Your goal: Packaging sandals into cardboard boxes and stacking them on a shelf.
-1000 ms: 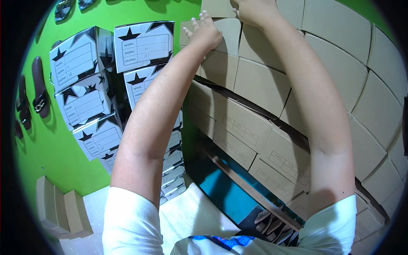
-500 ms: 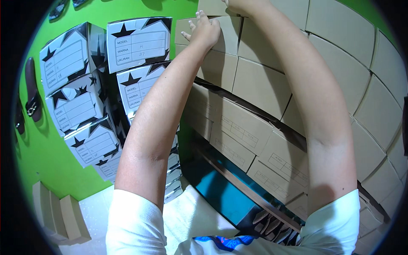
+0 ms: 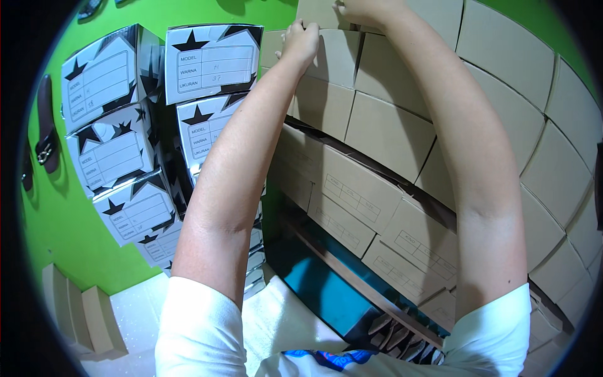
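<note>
Both my arms reach up to a stack of plain brown cardboard boxes. My left hand (image 3: 300,43) is at the left end of the stack, its fingers bent against the side of a cardboard box (image 3: 339,55). Higher and to the right, my right hand (image 3: 367,11) lies in front of an upper cardboard box (image 3: 314,14), at the top edge of the view. Its fingertips curl in; whatever they may hold is hidden, and the hand is partly cut off.
White boxes with black stars and label panels (image 3: 215,63) are piled on the left by a green wall (image 3: 81,232). Below the brown stack are flatter cartons (image 3: 352,185), a teal surface (image 3: 314,270) and a wooden rail (image 3: 352,273). Brown box parts (image 3: 100,323) stand at lower left.
My left hand's fingers, spread before, are now bent in against the box. My right hand has shifted slightly, its fingers curled more. The whole view has moved a little.
</note>
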`<state>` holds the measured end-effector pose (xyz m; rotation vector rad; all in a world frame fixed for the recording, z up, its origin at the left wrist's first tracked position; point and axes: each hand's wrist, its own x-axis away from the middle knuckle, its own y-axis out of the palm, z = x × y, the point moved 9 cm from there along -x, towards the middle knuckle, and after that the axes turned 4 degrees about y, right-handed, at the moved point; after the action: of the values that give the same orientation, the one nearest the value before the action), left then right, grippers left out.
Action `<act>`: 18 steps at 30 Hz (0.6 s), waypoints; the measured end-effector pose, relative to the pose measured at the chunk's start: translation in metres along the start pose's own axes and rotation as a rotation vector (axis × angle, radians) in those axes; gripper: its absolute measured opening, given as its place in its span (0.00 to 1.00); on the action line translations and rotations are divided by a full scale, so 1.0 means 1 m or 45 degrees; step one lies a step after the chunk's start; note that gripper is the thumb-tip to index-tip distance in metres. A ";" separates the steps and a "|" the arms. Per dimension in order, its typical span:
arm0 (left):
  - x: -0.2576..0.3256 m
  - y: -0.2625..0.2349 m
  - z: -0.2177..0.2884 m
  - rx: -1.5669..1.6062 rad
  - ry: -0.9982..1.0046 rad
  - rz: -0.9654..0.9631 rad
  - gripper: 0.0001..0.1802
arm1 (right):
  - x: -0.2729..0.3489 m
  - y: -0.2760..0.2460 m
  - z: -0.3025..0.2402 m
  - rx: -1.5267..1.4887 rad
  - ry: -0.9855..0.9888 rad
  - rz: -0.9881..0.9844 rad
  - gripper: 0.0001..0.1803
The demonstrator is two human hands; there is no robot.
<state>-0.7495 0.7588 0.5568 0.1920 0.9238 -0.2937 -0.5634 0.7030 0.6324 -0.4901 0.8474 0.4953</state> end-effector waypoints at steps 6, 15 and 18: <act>0.001 -0.001 0.004 -0.061 0.030 0.062 0.39 | 0.001 -0.001 -0.003 -0.012 -0.065 -0.051 0.20; 0.007 -0.002 -0.001 0.223 -0.109 0.031 0.40 | 0.018 -0.011 -0.007 -0.056 -0.171 0.034 0.22; 0.006 -0.012 -0.004 0.204 -0.042 0.086 0.40 | 0.007 0.000 -0.015 0.101 -0.152 -0.108 0.21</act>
<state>-0.7526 0.7478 0.5490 0.3640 0.8596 -0.3074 -0.5680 0.6956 0.6187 -0.4175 0.7260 0.4069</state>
